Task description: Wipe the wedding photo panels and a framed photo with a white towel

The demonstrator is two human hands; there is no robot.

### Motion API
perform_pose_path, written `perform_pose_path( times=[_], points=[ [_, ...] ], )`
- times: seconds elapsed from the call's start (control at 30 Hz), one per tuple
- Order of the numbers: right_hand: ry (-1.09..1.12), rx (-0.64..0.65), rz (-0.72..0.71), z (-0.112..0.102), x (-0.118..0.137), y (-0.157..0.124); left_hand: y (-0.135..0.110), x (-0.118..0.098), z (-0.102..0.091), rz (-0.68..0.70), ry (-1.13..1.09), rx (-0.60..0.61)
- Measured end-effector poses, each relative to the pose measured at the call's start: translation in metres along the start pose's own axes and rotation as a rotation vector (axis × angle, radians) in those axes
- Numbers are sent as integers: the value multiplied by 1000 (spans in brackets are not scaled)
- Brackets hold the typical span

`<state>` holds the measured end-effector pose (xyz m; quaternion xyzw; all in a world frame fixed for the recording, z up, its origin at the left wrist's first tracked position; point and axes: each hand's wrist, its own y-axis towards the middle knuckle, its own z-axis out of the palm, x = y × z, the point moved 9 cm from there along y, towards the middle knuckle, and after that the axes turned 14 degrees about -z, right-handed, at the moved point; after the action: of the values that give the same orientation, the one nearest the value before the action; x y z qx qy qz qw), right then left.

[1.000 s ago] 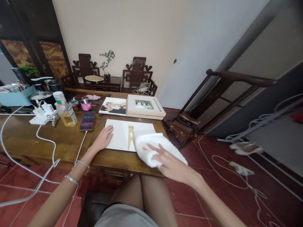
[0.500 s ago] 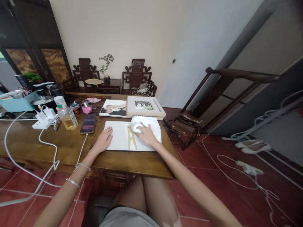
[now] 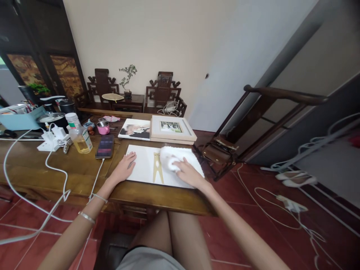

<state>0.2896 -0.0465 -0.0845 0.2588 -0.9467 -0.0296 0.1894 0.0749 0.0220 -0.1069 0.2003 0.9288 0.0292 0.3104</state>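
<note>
On the near edge of the wooden table (image 3: pixel 70 168), a white panel (image 3: pixel 142 165) lies flat in front of the seated person, with a tan clothespin-shaped figure (image 3: pixel 158 170) on its middle. The left hand (image 3: pixel 123 169) rests palm down on the panel's left edge, its fingers loosely spread and holding nothing. The right hand (image 3: pixel 189 173) lies on the panel's right part with its fingers curled around a bunched white cloth (image 3: pixel 170 159), pressing it against the panel's surface just right of the tan figure. More of the cloth spreads out flat under and beyond the hand toward the table's right edge. Just behind the panel sits a pale framed picture (image 3: pixel 172 128), and a frameless photo print (image 3: pixel 135 128) lies touching its left side. Left of the panel a phone (image 3: pixel 104 146) lies face up with a white cable (image 3: pixel 97 174) running from its near end over the table's edge. Further left stands a clear bottle (image 3: pixel 80 137) of yellowish liquid, beside a white power strip (image 3: pixel 52 139), and a pink cup (image 3: pixel 102 126) sits behind the phone. A light blue box (image 3: pixel 19 119) stands at the far left. A dark wooden chair (image 3: pixel 253 116) stands on the red tile floor to the right of the table.
</note>
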Motion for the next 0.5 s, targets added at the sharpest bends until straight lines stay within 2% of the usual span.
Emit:
perform_pose_path(
  times=[0.1,0.17,0.23,0.3,0.37,0.43,0.5],
  points=[
    [-67,-120,171,-2,-17,40,0,1,0,-9,-5,5],
    [-71,-130,167,4,-3,59,1,1,0,-8,-7,3],
    [-75,-90,36,13,31,66,1,2,0,-4,-10,-5],
    [-80,-47,-128,20,70,54,2,2,0,-3,-12,-13],
    [-57,7,-257,24,104,28,2,2,0,-4,-6,-14],
    [-13,75,-329,26,125,0,2,1,0,-4,3,-9],
    [34,128,-367,23,131,-20,1,1,1,-2,8,-3]
  ],
)
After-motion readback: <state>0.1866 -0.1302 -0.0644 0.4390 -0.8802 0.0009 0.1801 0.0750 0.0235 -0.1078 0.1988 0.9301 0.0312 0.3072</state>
